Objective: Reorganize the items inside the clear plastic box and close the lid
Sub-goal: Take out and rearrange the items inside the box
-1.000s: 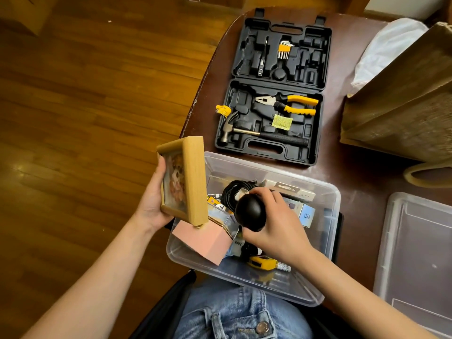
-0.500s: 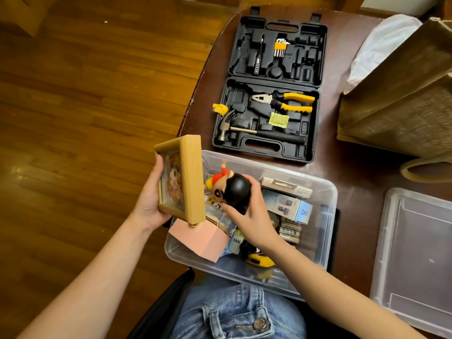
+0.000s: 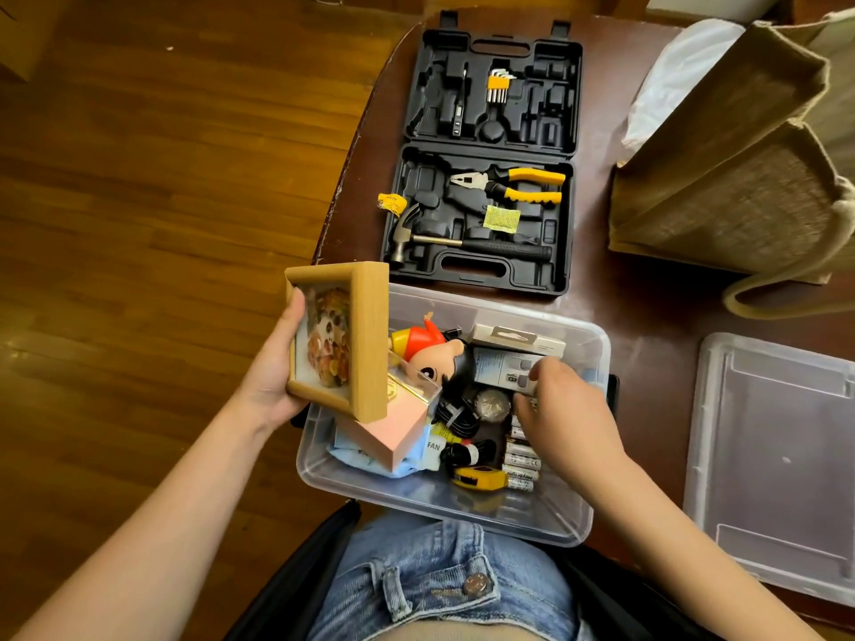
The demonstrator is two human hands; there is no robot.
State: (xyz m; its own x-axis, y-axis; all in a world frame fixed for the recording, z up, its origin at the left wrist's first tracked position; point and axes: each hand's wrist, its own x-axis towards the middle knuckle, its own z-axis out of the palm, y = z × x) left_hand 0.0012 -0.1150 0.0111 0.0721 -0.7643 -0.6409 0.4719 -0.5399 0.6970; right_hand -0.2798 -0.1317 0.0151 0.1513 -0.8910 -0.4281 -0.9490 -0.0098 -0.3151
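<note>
The clear plastic box sits at the table's near edge, over my lap. My left hand grips a wooden picture frame upright above the box's left side. A toy figure with a red hat lies in the box's back left. My right hand reaches into the right half, fingers curled on a small grey-blue packet. Below lie several batteries, a yellow tape measure, black cables and a pink box. The clear lid lies on the table to the right.
An open black tool case with a hammer, pliers and hex keys stands behind the box. A jute bag and a white plastic bag fill the back right. Wooden floor lies to the left.
My right hand has set the toy figure down in the box's back left and moved right onto the small packet. The left hand still holds the frame.
</note>
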